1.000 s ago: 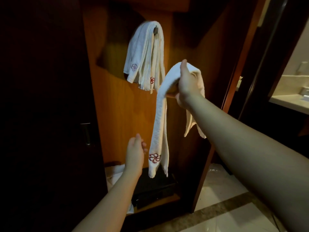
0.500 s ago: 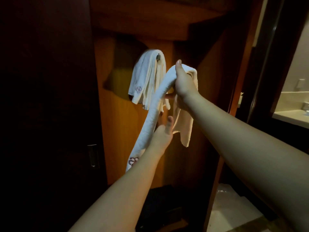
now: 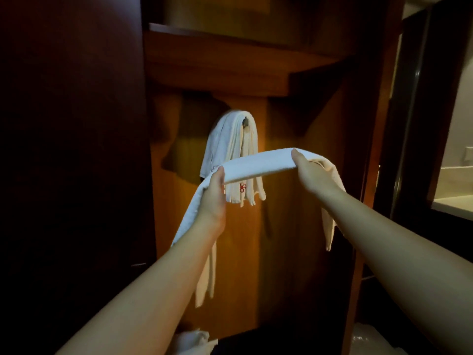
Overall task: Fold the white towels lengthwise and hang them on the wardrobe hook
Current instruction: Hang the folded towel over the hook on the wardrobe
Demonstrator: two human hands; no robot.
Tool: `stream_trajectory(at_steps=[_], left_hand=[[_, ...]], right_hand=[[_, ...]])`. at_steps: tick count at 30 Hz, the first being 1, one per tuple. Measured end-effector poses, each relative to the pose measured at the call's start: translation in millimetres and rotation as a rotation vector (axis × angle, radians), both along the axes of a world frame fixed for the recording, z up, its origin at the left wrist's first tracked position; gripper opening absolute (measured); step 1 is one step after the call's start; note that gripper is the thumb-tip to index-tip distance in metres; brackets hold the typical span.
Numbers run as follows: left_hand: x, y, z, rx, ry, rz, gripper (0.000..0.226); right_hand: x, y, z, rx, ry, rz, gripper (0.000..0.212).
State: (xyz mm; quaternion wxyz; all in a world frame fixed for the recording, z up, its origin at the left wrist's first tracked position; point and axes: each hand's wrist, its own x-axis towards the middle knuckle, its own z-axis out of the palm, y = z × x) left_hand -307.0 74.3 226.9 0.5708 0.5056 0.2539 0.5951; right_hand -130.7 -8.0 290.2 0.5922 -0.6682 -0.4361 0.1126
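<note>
A long folded white towel (image 3: 258, 162) stretches level between my two hands, in front of the wardrobe's wooden back panel. My left hand (image 3: 213, 198) grips it near its left part, and that end hangs down past my forearm. My right hand (image 3: 311, 172) grips the right part, whose end drops behind my wrist. Just behind and above, several white towels (image 3: 225, 142) with red embroidered marks hang over the small metal hook (image 3: 245, 122). The held towel sits a little below the hook.
A wooden shelf (image 3: 230, 65) juts out above the hook. A dark wardrobe door (image 3: 71, 149) stands at the left. More white cloth (image 3: 190, 342) lies at the wardrobe's bottom beside a dark box. A bathroom counter (image 3: 455, 204) shows at the right.
My left hand rose and took hold of the towel's hanging part. Both hands pulled it out level, where it hung from my right hand alone before. The view tilted upward.
</note>
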Motion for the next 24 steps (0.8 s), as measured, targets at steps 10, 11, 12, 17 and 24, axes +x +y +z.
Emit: stream_trajectory(at_steps=[10, 11, 12, 17, 24], left_hand=[[14, 93, 76, 0.103, 0.235, 0.141, 0.017], [17, 103, 85, 0.121, 0.252, 0.175, 0.022], [20, 113, 93, 0.14, 0.262, 0.197, 0.03], [37, 179, 138, 0.218, 0.35, 0.218, 0.059], [71, 267, 188, 0.292, 0.379, 0.175, 0.03]], right_hand=[[46, 110, 31, 0.014, -0.056, 0.036, 0.062], [51, 124, 38, 0.03, -0.051, 0.04, 0.062], [58, 138, 44, 0.041, -0.044, 0.047, 0.063], [92, 214, 79, 0.108, 0.018, 0.057, 0.058], [130, 308, 133, 0.199, -0.007, 0.052, 0.052]])
